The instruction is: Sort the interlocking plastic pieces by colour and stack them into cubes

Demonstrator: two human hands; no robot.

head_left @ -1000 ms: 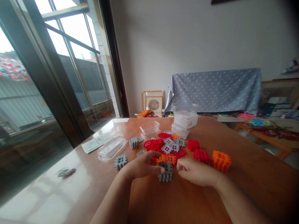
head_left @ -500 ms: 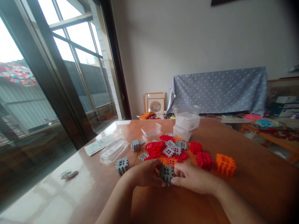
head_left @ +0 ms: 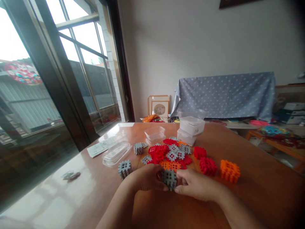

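A grey waffle-block cube (head_left: 169,179) sits between both hands just above the wooden table (head_left: 257,187). My left hand (head_left: 145,178) grips its left side and my right hand (head_left: 194,183) grips its right side. Behind the cube lies a loose pile of red, grey and orange waffle tiles (head_left: 169,154). A second grey cube (head_left: 124,168) stands to the left of my left hand. Two red cubes (head_left: 207,165) and an orange cube (head_left: 229,170) stand to the right of the pile.
Stacked clear plastic tubs (head_left: 192,126) and a small open tub (head_left: 154,133) stand behind the pile. A clear lid (head_left: 115,153) and a paper sheet (head_left: 96,149) lie at left, near the window. A crumpled wrapper (head_left: 70,175) lies by the table's left edge.
My right hand moved left and closed on the grey cube, which my left hand held alone a second ago. The view shifted slightly.
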